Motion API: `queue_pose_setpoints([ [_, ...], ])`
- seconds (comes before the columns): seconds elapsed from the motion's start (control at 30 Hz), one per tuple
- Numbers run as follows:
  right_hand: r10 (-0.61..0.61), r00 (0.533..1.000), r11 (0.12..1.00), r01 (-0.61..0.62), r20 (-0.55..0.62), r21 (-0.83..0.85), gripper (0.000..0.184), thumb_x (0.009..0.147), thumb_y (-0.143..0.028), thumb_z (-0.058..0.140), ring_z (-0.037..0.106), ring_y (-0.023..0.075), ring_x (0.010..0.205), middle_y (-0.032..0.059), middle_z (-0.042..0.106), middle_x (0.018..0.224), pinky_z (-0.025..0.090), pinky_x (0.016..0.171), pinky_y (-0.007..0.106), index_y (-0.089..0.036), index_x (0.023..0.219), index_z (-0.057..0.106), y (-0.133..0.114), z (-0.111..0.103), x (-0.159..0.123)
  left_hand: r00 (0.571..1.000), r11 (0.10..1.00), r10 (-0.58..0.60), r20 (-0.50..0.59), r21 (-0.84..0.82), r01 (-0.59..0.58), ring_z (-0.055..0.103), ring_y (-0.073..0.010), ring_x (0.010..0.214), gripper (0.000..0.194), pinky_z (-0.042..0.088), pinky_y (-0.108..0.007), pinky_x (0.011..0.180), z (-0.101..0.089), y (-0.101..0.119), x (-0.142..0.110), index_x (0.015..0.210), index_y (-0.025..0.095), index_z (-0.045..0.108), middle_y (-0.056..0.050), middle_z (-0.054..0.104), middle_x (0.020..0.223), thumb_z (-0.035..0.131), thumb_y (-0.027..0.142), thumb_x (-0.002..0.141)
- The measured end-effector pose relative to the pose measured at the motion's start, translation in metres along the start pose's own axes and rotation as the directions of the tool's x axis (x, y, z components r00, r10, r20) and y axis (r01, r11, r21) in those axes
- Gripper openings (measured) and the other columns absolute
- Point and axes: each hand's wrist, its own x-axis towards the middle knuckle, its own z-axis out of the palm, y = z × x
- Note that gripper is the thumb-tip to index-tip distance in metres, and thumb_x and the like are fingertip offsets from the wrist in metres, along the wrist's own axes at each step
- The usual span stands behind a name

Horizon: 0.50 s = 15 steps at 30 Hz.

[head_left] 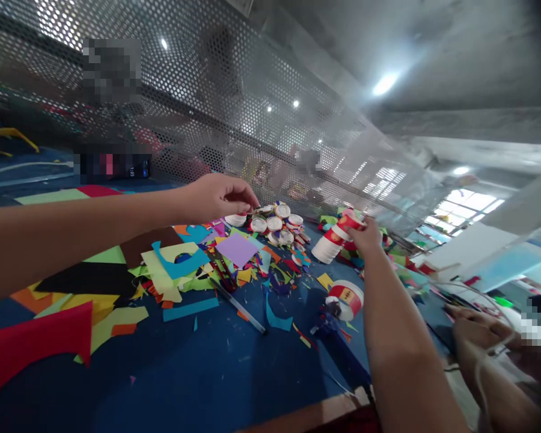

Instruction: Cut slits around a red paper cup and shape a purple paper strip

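At the near left corner of the blue worktop [184, 385], a red paper sheet [67, 329] with a curved cut. Towards the far left corner, a white cable [36, 164] running towards a phone [140, 168] near the far edge, before a perforated metal screen [175, 78]. In from the left edge, a black sheet [88, 278] among yellow, orange and green offcuts; to the right, a pale yellow sheet [157, 273] partly under a curved blue piece [180, 264].

Reaching in from the left edge, the left hand [211, 198], fingers bent, thumb and forefinger close together just at a short white stack [235, 221] near the far edge. Cannot tell if pinching anything. Closer to the near edge, a purple square [237, 249] on bright paper scraps [279, 279], then a slim pen [241, 308] lying slantwise. Right of the white stack, a cluster of round white cups [274, 224], packed close.

Further right, also towards the far edge, a tilted stack of red-and-white cups [333, 242], upper red end grasped by the fingers of the right hand [368, 236], lower white end slanting down leftwards. Closer to the near edge, a single cup [347, 297] on its side, just beside a dark blue tool [342, 349]. Beyond the right edge, a co-worker's hand [482, 328].
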Motion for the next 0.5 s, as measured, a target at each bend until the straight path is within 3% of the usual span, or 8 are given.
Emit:
queue_pose_setpoints([
  [0.1,-0.002,0.999,0.998,0.004,0.036,-0.062,0.038,0.098,-0.035,0.066,0.064,0.0269,0.114,0.0111,0.061,0.133,0.057,0.094,0.049,-0.018,0.131,0.060,0.000,0.007,0.004,1.000,1.000,-0.008,0.000,0.024,0.008,0.069,-0.0188,0.094,0.029,0.051,-0.029,0.082,0.005,-0.006,-0.001,0.104,0.021,0.074,-0.002,0.077,0.101,0.055,0.030,0.083],
  [0.3,0.005,0.993,0.984,0.016,0.117,-0.177,0.036,0.099,-0.037,0.064,0.064,0.0264,0.114,0.0108,0.061,0.134,0.057,0.095,0.048,-0.020,0.130,0.061,0.005,0.006,0.014,0.998,0.996,-0.051,-0.022,0.078,0.053,0.067,-0.0197,0.090,0.029,0.051,-0.032,0.086,-0.001,-0.018,0.003,0.102,0.021,0.075,-0.004,0.076,0.095,0.056,0.028,0.082],
  [0.5,-0.029,0.952,0.955,0.117,0.305,-0.272,0.034,0.098,-0.035,0.066,0.067,0.0243,0.106,0.0101,0.065,0.126,0.059,0.089,0.045,-0.017,0.126,0.063,-0.001,0.013,0.029,0.999,0.997,-0.047,0.009,0.068,0.046,0.068,-0.0194,0.090,0.027,0.050,-0.030,0.083,-0.002,-0.033,0.006,0.100,0.022,0.074,-0.002,0.076,0.093,0.056,0.030,0.083],
])
